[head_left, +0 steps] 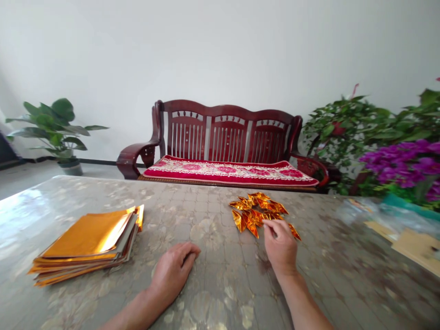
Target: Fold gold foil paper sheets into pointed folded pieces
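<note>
Head view: two bare hands are over a shiny worktop [213, 279]. Think of a clock on the view, with 12 at the top.
Left hand: at 7 o'clock, the left hand [173, 270] rests low on the worktop. Its fingers are loosely bent and nothing shows in them. The palm is hidden, so I cannot tell if they are open or closed.
Right hand: between 4 and 5 o'clock, the right hand [282, 247] is at the near edge of the gold pile. Its fingers are curled in, but I cannot tell if they pinch a piece.
Gold pile: the folded gold pieces [250, 222] lie close together, just past the right hand.
Gold sheets: the stack of gold sheets [84, 236] sits at 8 o'clock, a bit messy at the edges, well apart from the pile.
Step now: my guess is setting or tidying a piece at the pile.
Next move: it seems to need a light touch, as thin foil could squash.
Behind: a red wooden seat [228, 123] stands past the worktop.
</note>
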The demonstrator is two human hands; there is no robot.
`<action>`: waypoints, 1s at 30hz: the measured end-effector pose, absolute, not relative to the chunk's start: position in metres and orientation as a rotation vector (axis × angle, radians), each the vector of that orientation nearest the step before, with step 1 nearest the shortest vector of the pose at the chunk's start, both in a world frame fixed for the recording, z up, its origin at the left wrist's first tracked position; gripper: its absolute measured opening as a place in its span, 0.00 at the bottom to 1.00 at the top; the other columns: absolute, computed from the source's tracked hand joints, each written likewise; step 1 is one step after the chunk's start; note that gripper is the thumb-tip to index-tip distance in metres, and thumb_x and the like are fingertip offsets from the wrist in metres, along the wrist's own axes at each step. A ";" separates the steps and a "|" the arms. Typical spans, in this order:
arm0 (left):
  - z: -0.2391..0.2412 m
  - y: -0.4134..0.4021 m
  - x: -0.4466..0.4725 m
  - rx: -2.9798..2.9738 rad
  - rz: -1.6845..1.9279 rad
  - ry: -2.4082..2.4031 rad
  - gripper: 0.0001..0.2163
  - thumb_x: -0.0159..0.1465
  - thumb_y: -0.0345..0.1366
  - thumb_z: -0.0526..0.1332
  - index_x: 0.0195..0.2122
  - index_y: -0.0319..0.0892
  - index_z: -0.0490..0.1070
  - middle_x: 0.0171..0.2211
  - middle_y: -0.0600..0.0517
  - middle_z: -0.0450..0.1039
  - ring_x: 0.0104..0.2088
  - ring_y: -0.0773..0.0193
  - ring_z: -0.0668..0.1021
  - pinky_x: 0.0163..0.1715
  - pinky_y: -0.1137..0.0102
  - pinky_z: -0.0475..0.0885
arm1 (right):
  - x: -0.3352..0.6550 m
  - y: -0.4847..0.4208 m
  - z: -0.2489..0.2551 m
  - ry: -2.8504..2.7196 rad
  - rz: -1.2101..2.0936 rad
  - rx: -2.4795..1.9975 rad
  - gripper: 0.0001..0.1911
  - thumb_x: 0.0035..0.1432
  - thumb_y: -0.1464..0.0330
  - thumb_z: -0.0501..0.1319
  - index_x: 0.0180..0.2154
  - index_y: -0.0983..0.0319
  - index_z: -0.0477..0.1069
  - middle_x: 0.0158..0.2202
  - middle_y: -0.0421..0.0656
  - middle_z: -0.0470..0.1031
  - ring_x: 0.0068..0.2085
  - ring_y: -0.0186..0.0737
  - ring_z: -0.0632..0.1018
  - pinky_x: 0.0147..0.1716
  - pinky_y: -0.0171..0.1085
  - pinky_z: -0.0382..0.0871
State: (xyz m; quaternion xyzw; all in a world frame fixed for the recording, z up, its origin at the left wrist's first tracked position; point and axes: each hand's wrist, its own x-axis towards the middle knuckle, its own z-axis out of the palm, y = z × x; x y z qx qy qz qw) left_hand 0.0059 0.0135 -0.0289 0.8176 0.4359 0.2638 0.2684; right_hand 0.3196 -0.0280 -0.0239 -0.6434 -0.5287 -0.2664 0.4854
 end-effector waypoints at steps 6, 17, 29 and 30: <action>-0.029 0.015 0.007 2.221 0.714 1.170 0.10 0.67 0.35 0.53 0.36 0.46 0.74 0.36 0.53 0.78 0.40 0.61 0.78 0.41 0.70 0.68 | 0.338 -0.030 -0.027 -1.176 -0.678 -1.611 0.12 0.61 0.67 0.57 0.35 0.61 0.79 0.34 0.45 0.76 0.34 0.39 0.77 0.36 0.37 0.71; -0.036 0.018 0.004 2.252 0.693 1.147 0.11 0.67 0.37 0.53 0.37 0.48 0.75 0.37 0.53 0.78 0.42 0.59 0.79 0.44 0.68 0.70 | 0.404 -0.062 -0.011 -0.836 -0.802 -1.727 0.14 0.56 0.65 0.57 0.32 0.63 0.80 0.32 0.47 0.76 0.33 0.43 0.75 0.37 0.39 0.67; -0.041 0.022 0.002 2.261 0.675 1.138 0.12 0.67 0.40 0.52 0.38 0.48 0.75 0.38 0.52 0.78 0.42 0.59 0.79 0.44 0.68 0.71 | 0.438 -0.065 -0.046 -0.762 -0.676 -1.876 0.17 0.51 0.63 0.53 0.30 0.62 0.80 0.32 0.49 0.77 0.33 0.46 0.74 0.36 0.41 0.66; -0.041 0.022 0.002 2.263 0.679 1.138 0.12 0.67 0.40 0.52 0.38 0.48 0.75 0.38 0.52 0.79 0.42 0.59 0.79 0.45 0.68 0.71 | 0.439 -0.065 -0.048 -0.769 -0.663 -1.885 0.17 0.51 0.63 0.53 0.30 0.62 0.80 0.32 0.49 0.77 0.34 0.46 0.74 0.36 0.41 0.67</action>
